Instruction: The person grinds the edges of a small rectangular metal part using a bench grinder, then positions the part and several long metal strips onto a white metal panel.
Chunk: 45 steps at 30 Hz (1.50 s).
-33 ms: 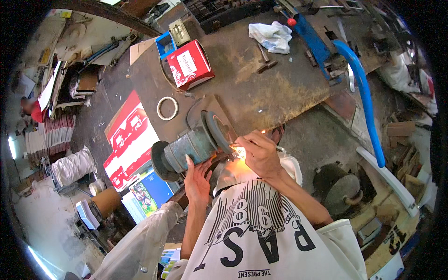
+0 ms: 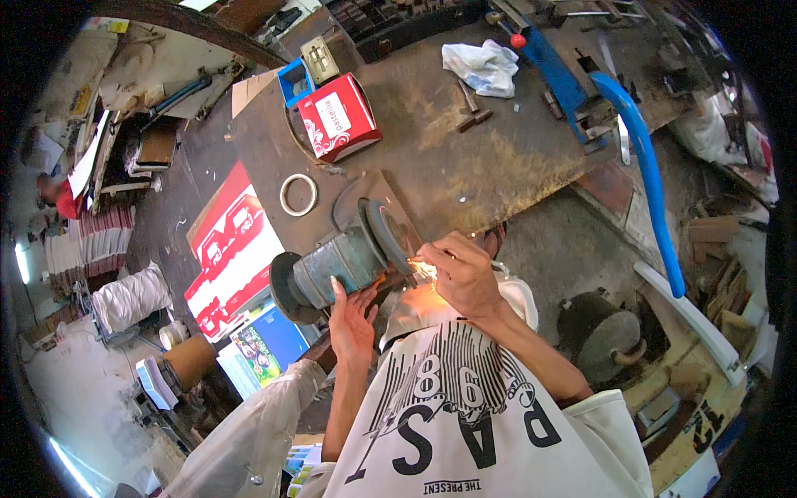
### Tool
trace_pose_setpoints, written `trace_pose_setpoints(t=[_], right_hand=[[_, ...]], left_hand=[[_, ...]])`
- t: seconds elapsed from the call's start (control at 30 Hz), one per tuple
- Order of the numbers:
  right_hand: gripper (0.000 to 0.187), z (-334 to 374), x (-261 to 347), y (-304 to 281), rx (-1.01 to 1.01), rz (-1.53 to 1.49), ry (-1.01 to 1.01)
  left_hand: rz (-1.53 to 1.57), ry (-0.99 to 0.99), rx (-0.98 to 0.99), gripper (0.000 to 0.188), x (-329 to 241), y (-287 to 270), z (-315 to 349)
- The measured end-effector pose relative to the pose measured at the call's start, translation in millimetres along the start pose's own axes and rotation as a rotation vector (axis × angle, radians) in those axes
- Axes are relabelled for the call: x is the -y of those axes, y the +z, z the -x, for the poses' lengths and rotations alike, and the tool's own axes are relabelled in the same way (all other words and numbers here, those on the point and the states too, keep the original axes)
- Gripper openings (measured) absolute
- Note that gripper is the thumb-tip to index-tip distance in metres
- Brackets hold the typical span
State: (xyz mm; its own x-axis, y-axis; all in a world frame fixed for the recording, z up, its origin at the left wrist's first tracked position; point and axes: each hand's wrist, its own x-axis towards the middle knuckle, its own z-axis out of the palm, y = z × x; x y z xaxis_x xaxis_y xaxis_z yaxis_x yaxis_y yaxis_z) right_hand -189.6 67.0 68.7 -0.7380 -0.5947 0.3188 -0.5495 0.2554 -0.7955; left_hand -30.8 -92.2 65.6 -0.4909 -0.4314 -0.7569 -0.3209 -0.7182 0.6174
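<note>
A grey bench grinder stands near the front edge of the bench, with a wheel at each end. My left hand rests against the near side of its body, fingers stretched out and holding nothing. At the right-hand grinding wheel, my right hand is closed in a pinch. Whatever it holds is small and hidden behind the fingers. Bright orange sparks spray between that wheel and my right fingers, and their glow falls on the pale cloth below.
On the workbench lie a tape ring, a red-and-white box, a hammer, a crumpled white bag and printed red sheets. A blue curved lever juts past the bench edge at right.
The spark spray by my right hand has thinned slightly. Both hands and the grinder keep their places.
</note>
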Motion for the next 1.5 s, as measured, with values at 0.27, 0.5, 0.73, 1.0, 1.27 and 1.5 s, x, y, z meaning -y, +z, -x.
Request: trace_pose_setpoints(t=[0.27, 0.5, 0.73, 1.0, 1.27, 1.5], right_hand=[[0.019, -17, 58, -59, -0.244, -0.355, 0.272], [0.016, 30, 116, -110, -0.505, -0.844, 0.676], [0.022, 146, 120, -159, -1.071, -0.732, 0.738], [0.031, 420, 170, -149, -1.854, -0.4, 0.941], [0.026, 620, 235, -39, -2.464, -0.189, 1.232], [0.016, 678, 208, -14, -2.195, 0.6, 1.742]], left_hand=[[-0.12, -0.029, 0.028, 0.09, -2, -5, 2], [-0.827, -0.043, 0.791, 0.057, -7, 55, 55], [-1.128, 0.077, 1.068, 0.034, 26, 143, 91], [-1.618, -0.021, 1.286, 0.039, 195, 160, 117], [-1.735, 0.033, 1.926, 0.039, 382, 164, 185], [-1.489, 0.542, 2.012, 0.084, 519, 192, 198]])
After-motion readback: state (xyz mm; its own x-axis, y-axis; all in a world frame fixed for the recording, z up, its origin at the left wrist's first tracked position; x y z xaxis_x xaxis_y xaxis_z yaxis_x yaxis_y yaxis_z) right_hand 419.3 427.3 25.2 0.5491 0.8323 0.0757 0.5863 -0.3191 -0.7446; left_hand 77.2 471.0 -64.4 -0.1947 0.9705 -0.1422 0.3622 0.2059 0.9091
